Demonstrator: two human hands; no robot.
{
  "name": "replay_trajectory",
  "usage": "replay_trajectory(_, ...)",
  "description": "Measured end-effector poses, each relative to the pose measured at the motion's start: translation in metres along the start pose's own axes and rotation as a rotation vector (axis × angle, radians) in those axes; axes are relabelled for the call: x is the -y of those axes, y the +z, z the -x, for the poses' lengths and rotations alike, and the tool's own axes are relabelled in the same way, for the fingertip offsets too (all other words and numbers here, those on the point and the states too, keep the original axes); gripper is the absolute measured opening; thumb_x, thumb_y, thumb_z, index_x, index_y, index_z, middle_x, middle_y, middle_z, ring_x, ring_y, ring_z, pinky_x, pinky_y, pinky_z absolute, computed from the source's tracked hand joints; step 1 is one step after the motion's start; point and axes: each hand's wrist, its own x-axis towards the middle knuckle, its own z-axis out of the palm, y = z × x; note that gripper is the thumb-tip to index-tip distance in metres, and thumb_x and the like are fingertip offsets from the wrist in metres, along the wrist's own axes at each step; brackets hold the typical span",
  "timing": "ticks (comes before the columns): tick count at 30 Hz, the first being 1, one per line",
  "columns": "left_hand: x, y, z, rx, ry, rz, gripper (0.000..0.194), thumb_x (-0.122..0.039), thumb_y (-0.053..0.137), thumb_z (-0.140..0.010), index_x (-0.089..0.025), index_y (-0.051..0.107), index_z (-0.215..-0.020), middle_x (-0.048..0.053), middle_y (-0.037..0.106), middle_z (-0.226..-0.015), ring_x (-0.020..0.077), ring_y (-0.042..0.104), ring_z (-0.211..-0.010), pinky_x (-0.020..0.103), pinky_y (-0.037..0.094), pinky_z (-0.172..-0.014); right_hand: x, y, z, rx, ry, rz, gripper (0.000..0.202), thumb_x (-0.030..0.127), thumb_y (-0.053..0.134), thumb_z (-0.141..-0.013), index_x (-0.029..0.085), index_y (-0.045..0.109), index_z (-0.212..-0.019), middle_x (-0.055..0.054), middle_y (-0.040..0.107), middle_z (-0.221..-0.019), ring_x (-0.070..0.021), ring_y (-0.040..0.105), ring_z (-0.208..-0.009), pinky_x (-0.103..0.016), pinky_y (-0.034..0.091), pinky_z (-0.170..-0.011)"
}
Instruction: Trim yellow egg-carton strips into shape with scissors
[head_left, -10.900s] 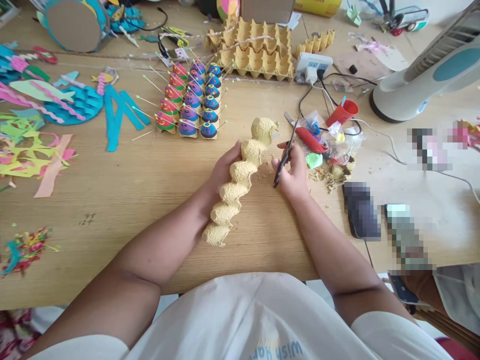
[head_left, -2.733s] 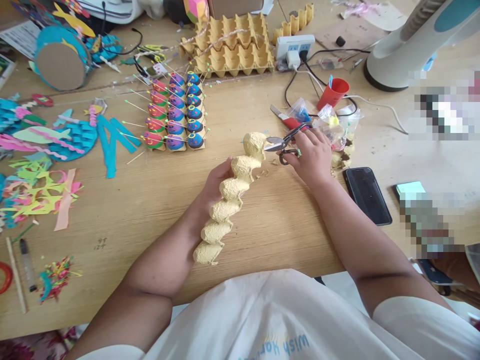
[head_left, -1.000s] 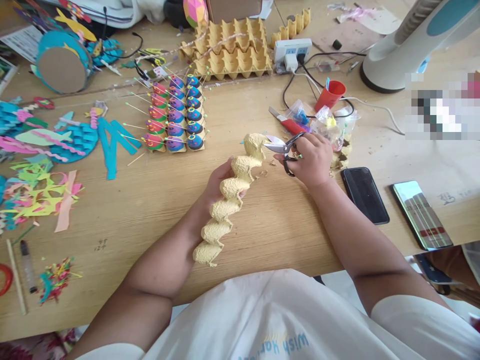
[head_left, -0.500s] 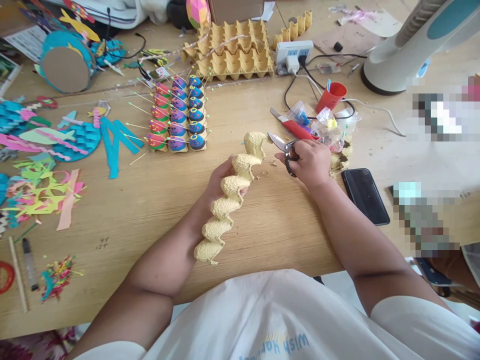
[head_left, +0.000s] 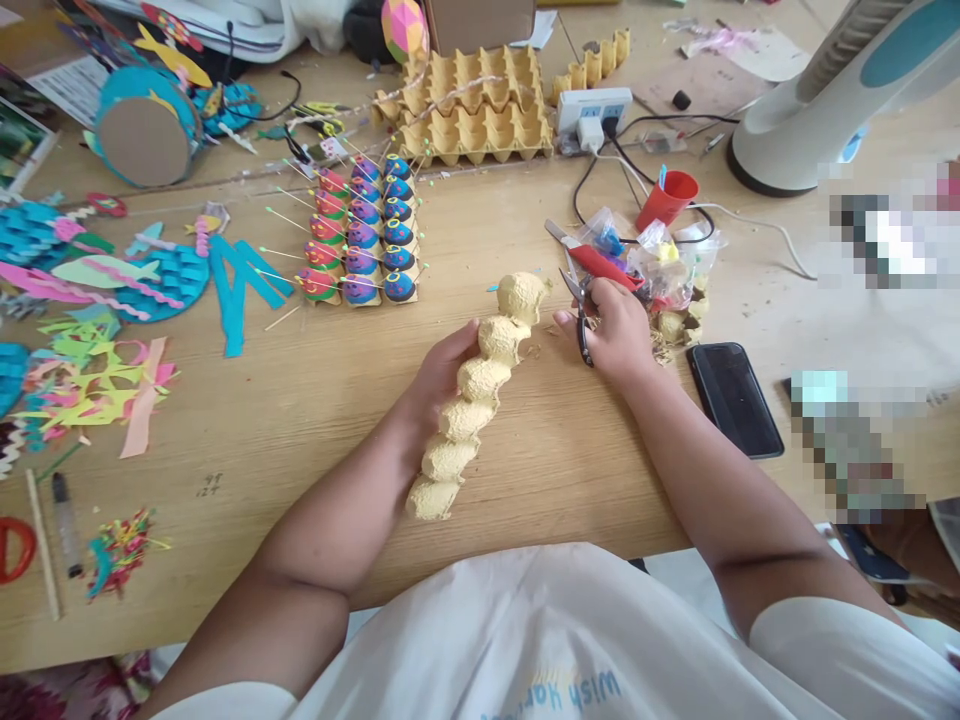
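Egg-carton strip (head_left: 469,415) slants over the worktop (head_left: 300,430), held in your left hand (head_left: 441,375), whose fingers are mostly hidden behind it; your right hand (head_left: 621,332) has its fingers curled around the scissors (head_left: 583,332), blades slightly parted, just beside the strip's far end.

Broad, pale brown wood-grain tabletop (head_left: 300,420) under soft, fairly even light

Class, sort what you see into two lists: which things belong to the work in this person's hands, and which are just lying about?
In the work:
yellow carton strip, held in the left hand
scissors, held in the right hand

Lying about, it seems:
black phone
red cup
white power socket
blue paper strips
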Motion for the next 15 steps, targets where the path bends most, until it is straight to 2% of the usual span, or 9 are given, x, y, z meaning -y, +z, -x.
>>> replay_trajectory(9,-0.001,0.007,0.006,-0.009,0.046,0.027,0.032,-0.056,0.077,-0.088,-0.026,0.069,-0.094,0.0,0.062,-0.062,0.012,0.055,-0.042,0.021,0.04,-0.04,0.011,-0.01,-0.001,0.369,-0.024,-0.3,0.059,0.082,0.055,-0.094,0.023,0.059,-0.091,-0.004,0.064,-0.085,-0.0205,0.058,-0.08,-0.035,0.045,-0.075)
replay_trajectory(15,-0.002,0.011,0.006,-0.067,0.109,-0.014,0.031,-0.054,0.076,-0.09,-0.025,0.069,-0.093,0.0,0.064,-0.064,0.0121,0.057,-0.044,0.021,0.041,-0.042,0.016,-0.01,0.0,0.448,-0.005,-0.305,0.057,0.079,0.062,-0.091,0.022,0.06,-0.092,-0.003,0.062,-0.084,-0.0191,0.055,-0.076,-0.034,0.042,-0.072)
